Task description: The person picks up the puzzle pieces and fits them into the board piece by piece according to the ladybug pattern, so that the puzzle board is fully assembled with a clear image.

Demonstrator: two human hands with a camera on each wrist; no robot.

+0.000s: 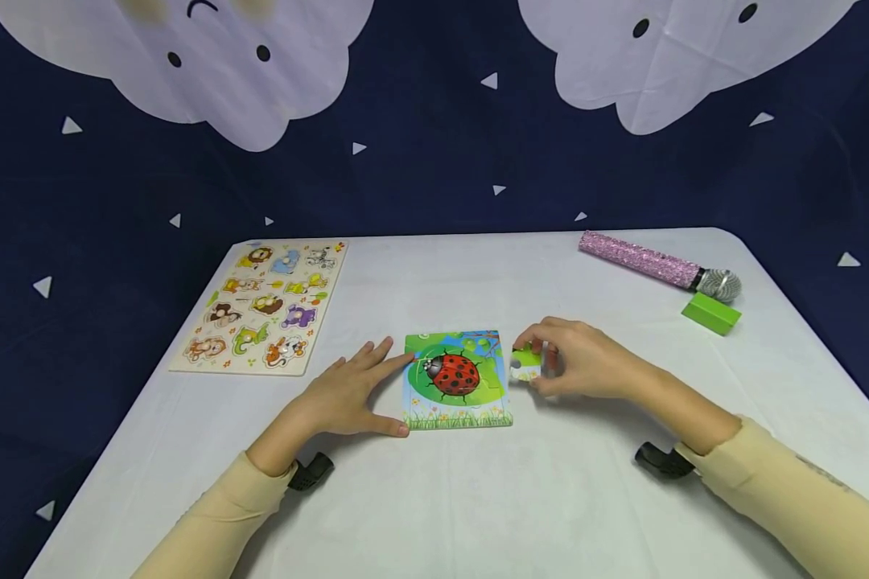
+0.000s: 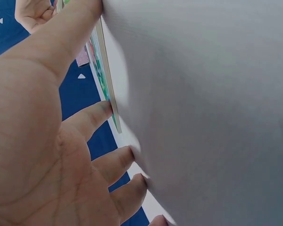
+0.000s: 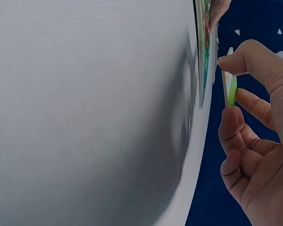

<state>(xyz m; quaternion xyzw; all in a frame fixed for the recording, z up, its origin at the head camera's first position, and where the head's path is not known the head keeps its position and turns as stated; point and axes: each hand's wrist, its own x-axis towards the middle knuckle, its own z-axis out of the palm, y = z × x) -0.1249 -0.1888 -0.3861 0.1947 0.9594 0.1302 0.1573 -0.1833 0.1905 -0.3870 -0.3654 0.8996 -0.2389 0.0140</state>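
A square ladybug jigsaw puzzle (image 1: 456, 378) lies flat on the white table, its picture showing a red spotted ladybug on green. My left hand (image 1: 343, 394) is spread at its left side, with thumb and index fingertip touching the puzzle's edge. To the right of the puzzle, my right hand (image 1: 586, 358) pinches a small green and white puzzle piece (image 1: 527, 371) between thumb and fingers. The right wrist view shows this piece (image 3: 229, 89) edge-on, raised off the table. Seen from the left wrist, the puzzle (image 2: 104, 70) is a thin slab.
At the left back lies a wooden animal peg puzzle (image 1: 257, 310). A pink glittery microphone (image 1: 644, 259) rests at the right back, beside a green block (image 1: 711, 313). Behind the table (image 1: 434, 498) hangs a dark blue cloth (image 1: 434, 177) with clouds and white triangles.
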